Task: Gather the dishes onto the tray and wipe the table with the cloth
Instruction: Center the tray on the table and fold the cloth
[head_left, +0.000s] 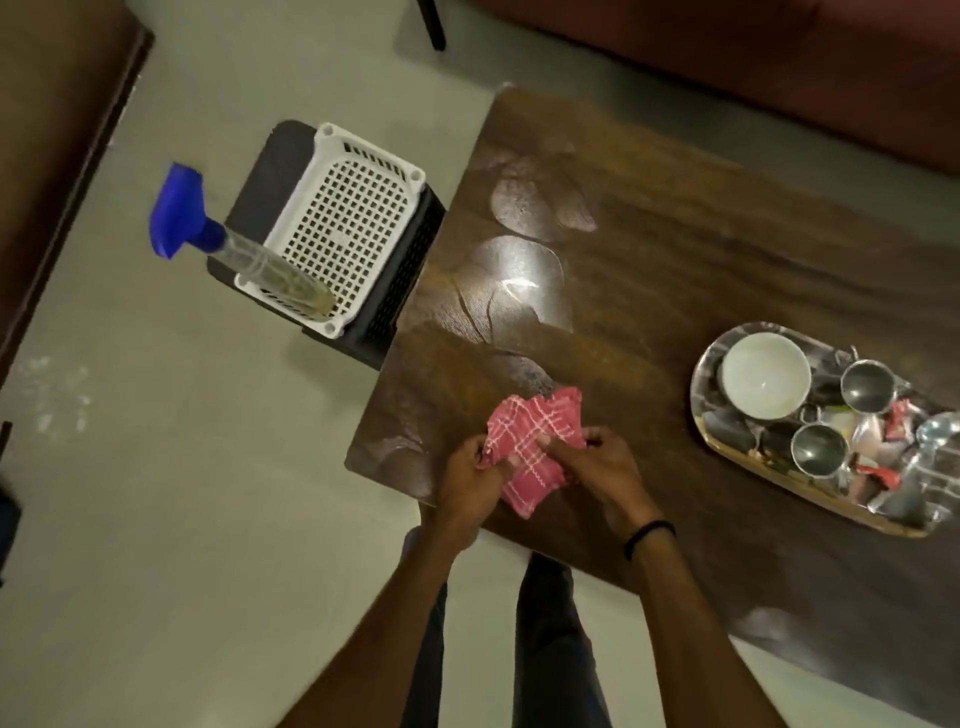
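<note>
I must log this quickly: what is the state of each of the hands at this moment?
Left hand: holding the red checked cloth, fingers curled on its edge.
Right hand: holding the same cloth, pinching its other side.

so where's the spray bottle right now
In the head view the spray bottle leans in the near corner of the white basket, which sits on a dark stand just left of the table.
</note>
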